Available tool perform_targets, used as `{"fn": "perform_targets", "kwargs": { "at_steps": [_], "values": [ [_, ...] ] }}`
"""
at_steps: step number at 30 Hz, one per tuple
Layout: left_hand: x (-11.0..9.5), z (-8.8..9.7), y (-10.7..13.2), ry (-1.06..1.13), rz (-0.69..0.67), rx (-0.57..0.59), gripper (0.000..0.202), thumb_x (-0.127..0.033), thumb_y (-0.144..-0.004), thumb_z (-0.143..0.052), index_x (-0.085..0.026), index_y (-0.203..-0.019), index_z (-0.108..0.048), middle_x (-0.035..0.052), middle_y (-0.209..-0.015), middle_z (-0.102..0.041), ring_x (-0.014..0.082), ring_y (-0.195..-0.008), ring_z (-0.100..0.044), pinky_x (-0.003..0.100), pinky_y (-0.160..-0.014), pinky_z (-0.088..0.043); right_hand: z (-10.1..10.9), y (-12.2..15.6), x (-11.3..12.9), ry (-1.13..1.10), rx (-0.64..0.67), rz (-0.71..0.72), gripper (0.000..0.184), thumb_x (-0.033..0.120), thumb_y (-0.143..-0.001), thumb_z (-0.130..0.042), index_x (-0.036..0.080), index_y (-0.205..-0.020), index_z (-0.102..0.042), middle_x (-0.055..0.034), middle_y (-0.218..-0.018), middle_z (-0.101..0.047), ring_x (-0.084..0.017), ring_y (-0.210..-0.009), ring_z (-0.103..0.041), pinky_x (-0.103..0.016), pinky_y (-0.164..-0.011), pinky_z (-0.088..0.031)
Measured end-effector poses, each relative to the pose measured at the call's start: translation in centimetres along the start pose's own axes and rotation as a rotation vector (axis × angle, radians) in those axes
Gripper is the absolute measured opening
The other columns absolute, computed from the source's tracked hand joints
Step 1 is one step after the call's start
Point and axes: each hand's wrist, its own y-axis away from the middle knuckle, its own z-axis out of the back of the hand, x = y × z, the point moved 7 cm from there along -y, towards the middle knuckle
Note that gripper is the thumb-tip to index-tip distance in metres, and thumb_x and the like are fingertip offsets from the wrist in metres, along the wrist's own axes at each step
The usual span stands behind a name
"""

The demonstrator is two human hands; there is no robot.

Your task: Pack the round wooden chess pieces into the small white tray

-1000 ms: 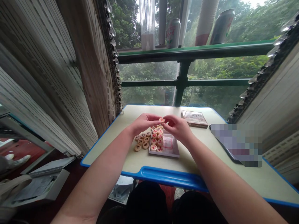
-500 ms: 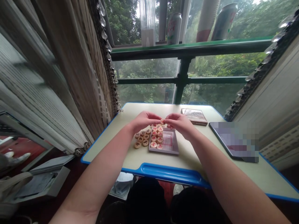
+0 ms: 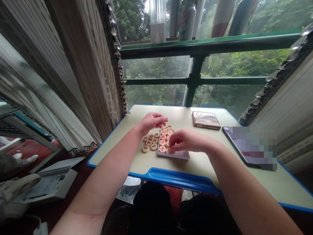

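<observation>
My right hand (image 3: 187, 140) is over the shallow white box (image 3: 181, 154), its fingers pinching a round wooden Chinese chess piece (image 3: 171, 150) at the near end of the second column. Red-lettered chess pieces (image 3: 162, 142) stand in two columns on the box's left side; my fingers partly cover the second column. My left hand (image 3: 155, 120) hovers past the far left corner of the box, fingers loosely bent and slightly apart, with no piece visible in it. Beneath and beside it lie black-lettered chess pieces (image 3: 169, 126). More loose pieces (image 3: 154, 141) lie left of the box.
A flat picture-covered box (image 3: 206, 120) lies at the table's far right, with a tablet (image 3: 246, 147) nearer me. The table (image 3: 137, 163) has a blue rim and a blue front tray (image 3: 181, 179). Cans (image 3: 187, 21) and cups (image 3: 223, 18) stand on the window ledge.
My hands have parted. The right one has come nearer with the piece, down to the box's near end; the left has let go of it and stays near the far side. The view has shifted slightly.
</observation>
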Motion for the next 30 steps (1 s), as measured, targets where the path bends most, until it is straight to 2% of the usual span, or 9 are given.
{"fn": "perform_targets", "kwargs": {
  "at_steps": [3,7,16,19,23,30],
  "values": [
    [0.4,-0.4,0.0,-0.038,0.023,0.025,0.022,-0.031,-0.067,-0.068,-0.009,-0.070,-0.066,0.0047,-0.060,-0.061,0.0056,-0.049,-0.045,0.021,-0.046,-0.031,-0.3,-0.2,-0.1,0.022,-0.012,-0.022,0.005,0.018,-0.064,-0.066,0.021,-0.066,-0.069,0.0019,-0.067,-0.066,-0.013,-0.060,-0.056,-0.022,-0.052,-0.040],
    [0.8,-0.8,0.0,-0.080,0.044,0.065,0.022,-0.031,-0.067,-0.069,-0.009,-0.071,-0.066,0.0038,-0.062,-0.061,0.0056,-0.051,-0.046,0.020,-0.048,-0.034,-0.8,-0.2,-0.5,0.008,0.047,-0.099,0.008,0.023,-0.067,-0.064,0.021,-0.073,-0.068,0.0017,-0.068,-0.066,-0.012,-0.059,-0.058,-0.022,-0.054,-0.041],
    [0.5,-0.6,0.0,-0.090,0.015,0.042,0.020,-0.028,-0.071,-0.065,-0.009,-0.067,-0.063,0.0002,-0.055,-0.054,0.0043,-0.048,-0.042,0.019,-0.046,-0.031,-0.7,0.0,-0.5,0.062,0.053,-0.193,0.007,0.021,-0.067,-0.060,0.019,-0.072,-0.065,0.0020,-0.061,-0.066,-0.012,-0.056,-0.059,-0.020,-0.053,-0.041],
    [0.3,-0.7,0.0,-0.086,-0.001,0.053,0.022,-0.029,-0.072,-0.064,-0.009,-0.065,-0.063,-0.0016,-0.050,-0.049,0.0041,-0.046,-0.040,0.019,-0.046,-0.030,-0.6,-0.1,-0.5,0.093,0.044,-0.176,0.010,0.018,-0.068,-0.059,0.019,-0.071,-0.068,0.0016,-0.061,-0.066,-0.011,-0.054,-0.058,-0.020,-0.053,-0.041],
    [0.2,-0.7,0.1,-0.126,0.002,0.056,0.024,-0.031,-0.072,-0.063,-0.009,-0.063,-0.062,-0.0040,-0.045,-0.043,0.0036,-0.044,-0.035,0.020,-0.046,-0.028,-0.4,-0.1,-0.1,0.179,0.023,-0.090,0.013,0.019,-0.067,-0.062,0.020,-0.075,-0.071,0.0001,-0.073,-0.069,-0.011,-0.060,-0.057,-0.020,-0.055,-0.039],
    [0.6,-0.6,0.1,-0.160,0.032,0.035,0.027,-0.035,-0.067,-0.067,-0.011,-0.059,-0.057,-0.0026,-0.051,-0.048,0.0034,-0.045,-0.034,0.021,-0.046,-0.026,-0.9,0.2,0.6,0.302,0.069,-0.064,0.013,0.020,-0.067,-0.061,0.019,-0.079,-0.069,-0.0006,-0.078,-0.067,-0.010,-0.062,-0.052,-0.020,-0.054,-0.035]
  ]
}}
